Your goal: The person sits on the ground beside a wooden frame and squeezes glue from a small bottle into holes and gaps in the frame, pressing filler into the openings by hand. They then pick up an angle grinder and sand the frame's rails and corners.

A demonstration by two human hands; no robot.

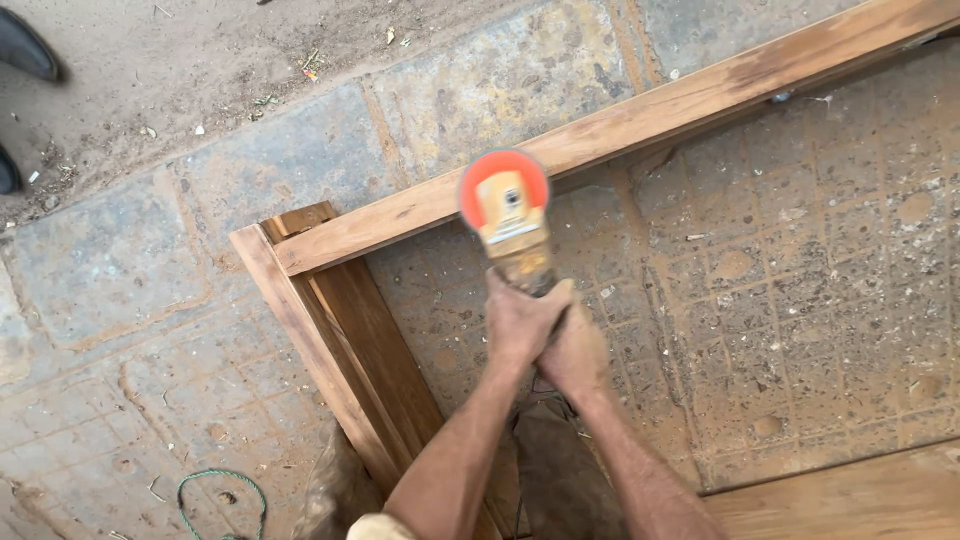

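No packages, signs or screens show; the only label-like thing is a small pale rectangular plate (512, 197) with a dark spot on the grinder's orange head, above the clasped hands, against the wooden rail.

Outdoor ground, no walls or windows in view. Floor is worn concrete paving (800, 250) with a pressed square-tile pattern, pitted and coated in reddish-brown dust (heavier toward the right). Upper left the paving gives way to bare packed dirt (180, 50) scattered with small chips and bits of debris. Larger, smoother slabs (110, 260) with grooved joints lie at left. A loop of green cord (222, 490) rests on the ground at the bottom left. Dark shoe tips (25, 45) of another person show at the top left edge. Light is flat, even daylight, soft shadows only, warm tone overall.
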